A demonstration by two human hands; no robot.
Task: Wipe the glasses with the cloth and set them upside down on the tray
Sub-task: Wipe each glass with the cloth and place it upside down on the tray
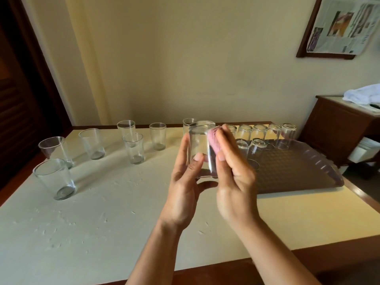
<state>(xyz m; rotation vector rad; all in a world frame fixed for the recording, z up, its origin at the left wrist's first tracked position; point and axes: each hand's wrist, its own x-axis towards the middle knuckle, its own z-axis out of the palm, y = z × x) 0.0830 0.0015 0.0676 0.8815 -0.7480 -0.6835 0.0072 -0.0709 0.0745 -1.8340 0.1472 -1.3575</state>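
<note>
Your left hand (185, 182) holds a clear tapered drinking glass (202, 150) above the table, fingers curled round its side and thumb under its base. Your right hand (232, 173) presses a small pink cloth (214, 141) against the glass's right side, fingers bent over the cloth.

Just to the right, a translucent purple plastic tray with a scalloped rim (320, 171) carries upside-down clear glasses: a back row (267, 133) along its far edge and two more (257, 148) in front of them. Six upright clear glasses (131, 148) stand on the left, with another (188, 125) partly hidden behind the held one.

All rest on a cream-topped table with a brown wooden edge (123, 202). Behind is a cream wall, with a newspaper in a brown frame (337, 25) upper right and a white cloth (364, 93) on a brown wooden side cabinet (337, 128).
</note>
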